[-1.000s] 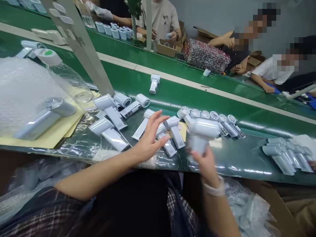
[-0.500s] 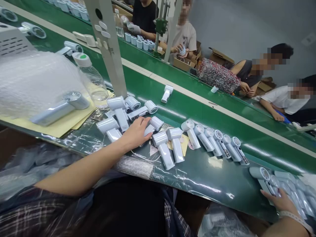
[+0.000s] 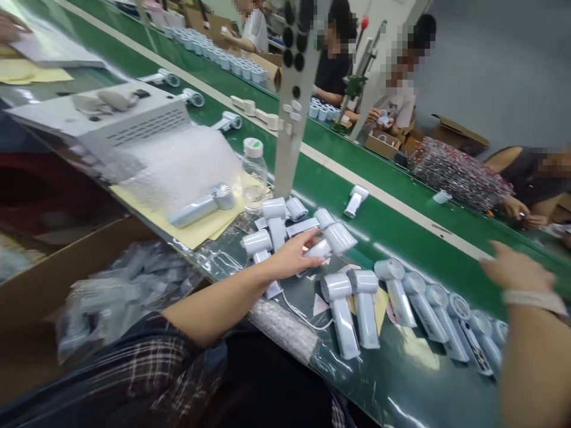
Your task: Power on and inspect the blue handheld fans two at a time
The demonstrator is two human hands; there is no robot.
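Observation:
My left hand (image 3: 297,255) is closed around the handle of a light-blue hair-dryer-shaped device (image 3: 339,238), raised slightly above the bench. Around it lie several more such devices (image 3: 273,209), with a pair of them (image 3: 341,321) on the near side. Blurred by motion, my right hand (image 3: 520,270) reaches out over the green conveyor at the right. Nothing shows in it, though its fingers are too smeared to read. To its left runs a slanted row of the same devices (image 3: 414,285), one with its handle open on inner parts.
A metal post (image 3: 294,119) and a clear bottle (image 3: 254,184) stand beside the devices. Bubble wrap (image 3: 187,166) and another device (image 3: 203,205) lie on yellow paper. One device (image 3: 355,200) rests on the conveyor (image 3: 401,238). Co-workers sit across it. A carton (image 3: 40,303) holds bagged parts.
My view has swung left. My right hand has left the devices at the far right and come up over the conveyor. My left hand has lifted its device a little.

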